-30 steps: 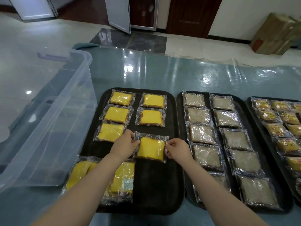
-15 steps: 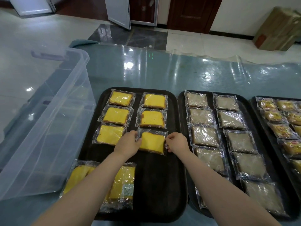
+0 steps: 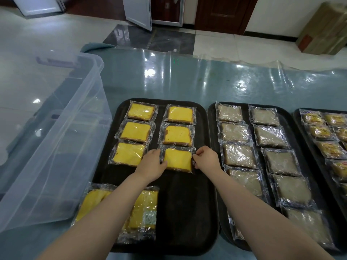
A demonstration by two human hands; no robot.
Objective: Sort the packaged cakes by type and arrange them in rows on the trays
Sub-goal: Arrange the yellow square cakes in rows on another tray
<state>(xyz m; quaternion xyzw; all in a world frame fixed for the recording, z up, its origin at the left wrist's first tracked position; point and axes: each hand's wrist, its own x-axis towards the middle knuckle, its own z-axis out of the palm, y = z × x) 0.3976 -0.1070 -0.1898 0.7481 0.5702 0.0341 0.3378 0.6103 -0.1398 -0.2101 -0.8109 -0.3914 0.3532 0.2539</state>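
A yellow packaged cake lies flat on the left black tray, third in the right column under two others. My left hand pinches its left wrapper edge and my right hand pinches its right edge. Three more yellow cakes form the left column. A loose pile of yellow cakes sits at the tray's near left corner, partly under my left forearm. The middle tray holds two columns of brown cakes. The right tray holds small orange-labelled cakes.
A large clear plastic bin stands left of the trays, touching the tabletop edge. The teal table carries a glossy plastic sheet. Cardboard boxes sit on the floor at the far right. A door stands open behind the table.
Both hands slid the yellow cake away from me into the right column, just below the second cake. The camera view tilted slightly downward.
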